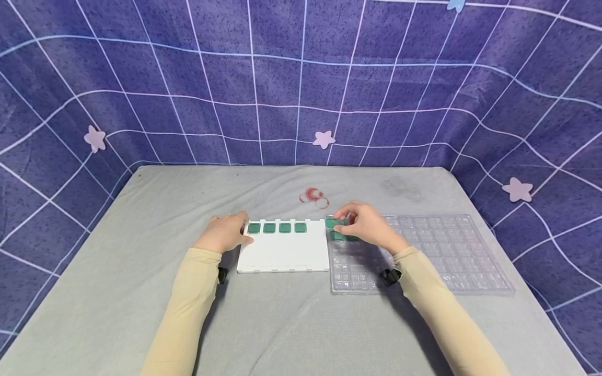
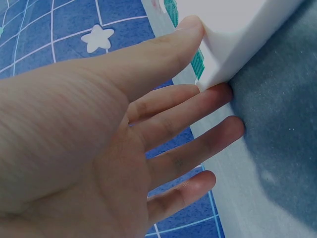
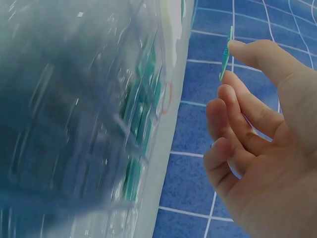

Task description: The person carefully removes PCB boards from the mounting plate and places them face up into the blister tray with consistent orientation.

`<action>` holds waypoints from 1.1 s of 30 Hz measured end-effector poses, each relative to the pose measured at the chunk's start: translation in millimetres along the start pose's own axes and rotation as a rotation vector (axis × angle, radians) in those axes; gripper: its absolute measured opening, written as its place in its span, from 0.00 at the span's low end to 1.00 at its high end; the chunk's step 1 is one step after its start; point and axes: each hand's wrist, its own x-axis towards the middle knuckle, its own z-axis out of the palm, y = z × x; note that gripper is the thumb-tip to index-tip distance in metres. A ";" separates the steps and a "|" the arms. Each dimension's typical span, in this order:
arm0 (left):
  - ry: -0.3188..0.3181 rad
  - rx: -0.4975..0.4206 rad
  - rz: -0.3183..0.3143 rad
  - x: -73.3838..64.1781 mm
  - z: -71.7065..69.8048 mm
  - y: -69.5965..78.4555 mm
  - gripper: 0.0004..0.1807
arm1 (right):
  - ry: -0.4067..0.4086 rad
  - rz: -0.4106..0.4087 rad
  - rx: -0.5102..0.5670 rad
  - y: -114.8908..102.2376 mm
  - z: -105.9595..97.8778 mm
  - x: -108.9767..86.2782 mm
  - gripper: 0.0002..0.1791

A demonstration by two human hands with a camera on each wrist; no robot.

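My left hand [image 1: 224, 233] grips the left end of a flat white rectangular holder [image 1: 287, 253], its thumb on the top face and fingertips at the side edge. Along the holder's back edge, several green square chips [image 1: 285, 228] sit in a row. To the right, my right hand [image 1: 364, 223] is raised above the back left corner of a clear plastic tray [image 1: 451, 250]. Between its thumb and index finger it pinches a thin green chip [image 3: 226, 55], seen edge-on in the right wrist view. More green chips [image 3: 132, 173] lie in the tray's pockets beneath that hand.
A grey cloth [image 1: 282, 324] covers the table, with reddish ring marks [image 1: 312, 195] behind the holder. The clear tray lies right beside the holder's right end. A blue gridded curtain [image 1: 301, 78] with star shapes stands behind and at both sides.
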 end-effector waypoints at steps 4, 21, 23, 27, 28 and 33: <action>-0.003 0.001 0.002 0.9 0.5 0.0 0.30 | 0.007 0.021 -0.003 5.7 -6.8 -4.9 0.14; 0.007 0.000 0.004 0.0 1.6 -0.5 0.30 | 0.034 0.048 -0.057 35.3 -25.9 -21.5 0.16; 0.010 0.001 0.004 0.2 1.7 -0.7 0.30 | 0.040 0.043 -0.065 40.2 -27.9 -23.2 0.16; 0.016 -0.004 -0.002 0.6 2.7 -0.9 0.30 | 0.043 0.037 -0.093 49.3 -31.4 -25.4 0.15; 0.016 -0.005 -0.002 0.5 2.8 -0.6 0.30 | 0.041 0.038 -0.098 51.3 -32.2 -25.8 0.15; 0.007 -0.002 -0.002 -0.1 2.1 0.3 0.30 | 0.035 0.037 -0.128 58.8 -33.4 -27.0 0.14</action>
